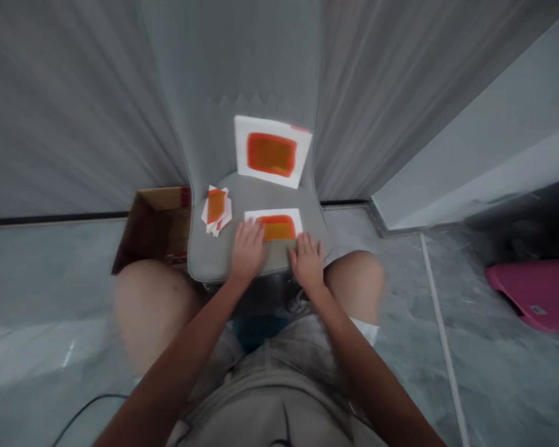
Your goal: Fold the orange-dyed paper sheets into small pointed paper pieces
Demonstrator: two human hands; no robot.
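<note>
A white sheet with an orange-and-red panel (pixel 279 228) lies flat on the seat of a grey chair (pixel 261 259). My left hand (pixel 248 248) rests at its left edge, fingers stretched forward over the sheet's corner. At the right corner, my right hand (pixel 307 259) lies with its fingers extended. A larger white card with an orange panel (pixel 272 154) leans upright against the chair's back. Left of my hands sits a small pile of folded orange-and-white paper pieces (pixel 217 210). Blur hides the finer print.
An open cardboard box (pixel 156 226) stands on the floor left of the chair. A pink plastic object (pixel 538 292) is on the floor at far right. Grey curtains (pixel 74 105) hang behind the chair, and a black cable (pixel 90 400) runs along the lower left floor.
</note>
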